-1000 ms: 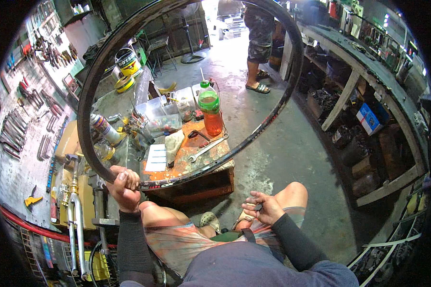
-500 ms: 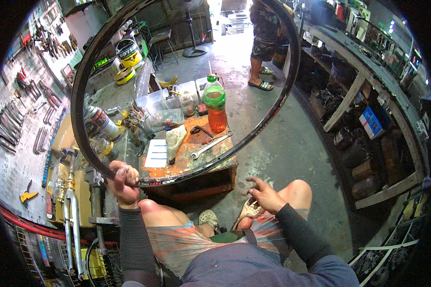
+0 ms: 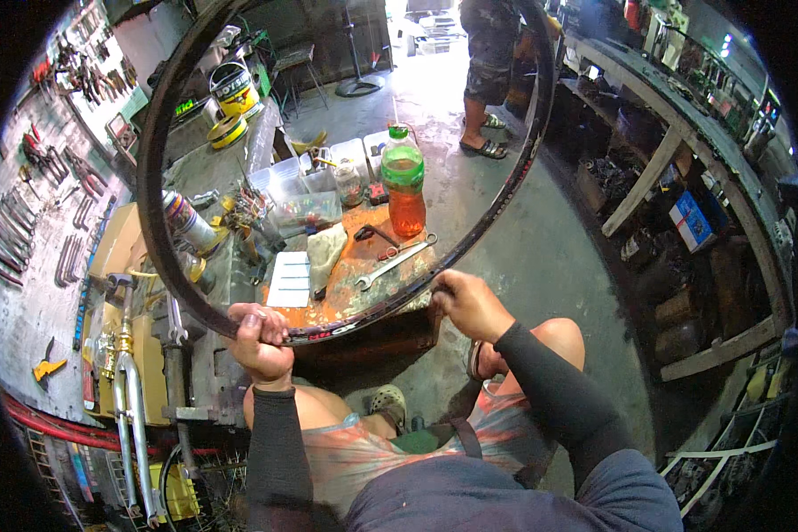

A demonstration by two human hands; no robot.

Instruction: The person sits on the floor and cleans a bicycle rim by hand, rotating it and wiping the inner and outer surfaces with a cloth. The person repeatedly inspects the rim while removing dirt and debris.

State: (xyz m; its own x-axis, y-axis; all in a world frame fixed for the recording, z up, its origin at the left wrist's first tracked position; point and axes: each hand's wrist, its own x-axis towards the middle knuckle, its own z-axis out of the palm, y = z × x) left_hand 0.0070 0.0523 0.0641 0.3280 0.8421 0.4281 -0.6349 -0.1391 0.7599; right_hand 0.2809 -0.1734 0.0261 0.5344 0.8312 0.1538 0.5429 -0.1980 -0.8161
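Observation:
A black bicycle wheel rim [image 3: 153, 177], with no spokes in it, stands upright before me. My left hand [image 3: 262, 344] is closed around its lower left part. At the lower right of the rim, my right hand [image 3: 472, 303] has its fingers bent and pinched on the edge; the fingertips are partly hidden. Through the rim I see a worn orange bench top [image 3: 346, 277] bearing a combination wrench [image 3: 397, 263], a green-topped bottle of red liquid [image 3: 404, 191], a pale cloth [image 3: 326, 252] and a sheet of white paper [image 3: 290, 280].
Clear plastic bins [image 3: 303, 213] and a spray can [image 3: 189, 223] stand behind the bench top. A silver bicycle fork [image 3: 131, 408] is at lower left, below wall-hung tools [image 3: 13, 235]. Another person [image 3: 488, 71] stands beyond the rim. A long workbench [image 3: 674, 133] lines the right side.
My right hand has moved up and left from above my knee onto the rim, its fingers closing there. My left hand and the rim's lower part have shifted slightly right.

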